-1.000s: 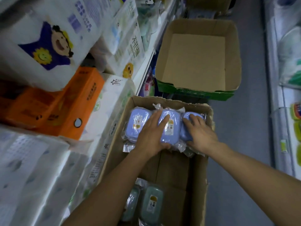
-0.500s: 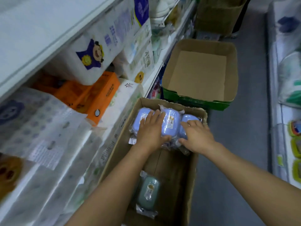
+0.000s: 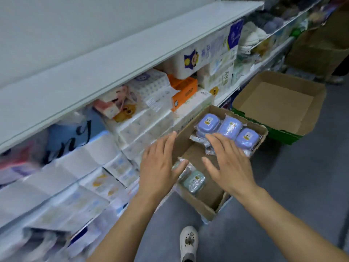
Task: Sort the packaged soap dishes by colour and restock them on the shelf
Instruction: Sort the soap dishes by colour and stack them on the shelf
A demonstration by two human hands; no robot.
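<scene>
Both hands, left hand (image 3: pixel 160 167) and right hand (image 3: pixel 229 163), hover spread and empty; the 3 blue soap dishes (image 3: pixel 229 127) look light, rigid, slippery in film; grip their sides.

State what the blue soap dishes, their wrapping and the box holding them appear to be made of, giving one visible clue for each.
Blue soap dishes: probably moulded plastic, smooth, with rounded corners and even colour.
Wrapping: thin clear plastic film; it crinkles and catches glints of light.
Box: brown cardboard, matt, with raw, bent edges; whether it is corrugated cannot be told.
</scene>
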